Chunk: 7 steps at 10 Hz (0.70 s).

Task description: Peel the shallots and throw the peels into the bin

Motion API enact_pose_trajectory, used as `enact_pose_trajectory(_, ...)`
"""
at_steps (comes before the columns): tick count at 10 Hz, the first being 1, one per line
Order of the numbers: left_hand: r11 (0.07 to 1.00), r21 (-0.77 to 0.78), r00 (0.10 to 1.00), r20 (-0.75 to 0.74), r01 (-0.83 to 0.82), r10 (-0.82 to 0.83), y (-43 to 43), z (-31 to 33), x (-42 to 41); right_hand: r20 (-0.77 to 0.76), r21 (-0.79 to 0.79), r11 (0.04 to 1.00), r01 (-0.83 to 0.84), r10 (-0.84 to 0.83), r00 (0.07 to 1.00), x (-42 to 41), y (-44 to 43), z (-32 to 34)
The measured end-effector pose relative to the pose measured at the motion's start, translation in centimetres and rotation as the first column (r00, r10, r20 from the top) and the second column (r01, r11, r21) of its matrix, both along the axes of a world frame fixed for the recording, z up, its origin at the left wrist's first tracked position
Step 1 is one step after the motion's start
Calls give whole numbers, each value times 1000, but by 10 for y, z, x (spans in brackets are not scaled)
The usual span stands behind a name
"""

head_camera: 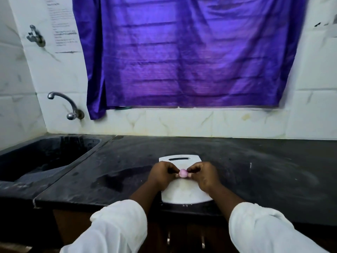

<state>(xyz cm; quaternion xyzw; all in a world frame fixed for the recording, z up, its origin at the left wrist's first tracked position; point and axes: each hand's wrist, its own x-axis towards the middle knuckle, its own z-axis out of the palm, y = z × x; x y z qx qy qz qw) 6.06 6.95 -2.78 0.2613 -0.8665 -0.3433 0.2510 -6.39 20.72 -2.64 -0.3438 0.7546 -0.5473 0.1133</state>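
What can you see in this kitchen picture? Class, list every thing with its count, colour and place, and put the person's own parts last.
shallot: one, pale pink, pinched between both hands above the cutting board
cutting board: one, white, on the counter's front edge, handle slot at the far end
counter: one, black, dusty, across the middle
sink: one, black, set in the counter at the left
tap: one, metal, on the wall above the sink
second tap fitting: one, metal, higher on the left wall
paper notice: one, white with print, upper left wall
curtain: one, purple, over the window
wall tiles: many, white marbled, behind the counter
sleeves: two, white, bottom
left hand: one, on the shallot
right hand: one, on the shallot
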Motion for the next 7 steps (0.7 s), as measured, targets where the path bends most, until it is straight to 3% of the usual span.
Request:
enact_pose_trajectory(1,1000,-17,1000,21,-5,6,-10,-5,-14,-104,91,996,22,-13,994,-8,-11,-5)
enact_pose_trajectory(5,998,57,995,-96,8,-3,-25,-23,-22,-178,120,992,31,-9,984,-25,-19,-14)
enact_pose_trajectory(6,993,111,993,-113,46,-33,-30,-27,-24,-153,107,994,3,13,988,-29,-20,-19)
enact_pose_trajectory(7,950,277,976,-197,143,-89,-42,-31,-26,45,24,1000,-12,11,999,-35,-23,-17)
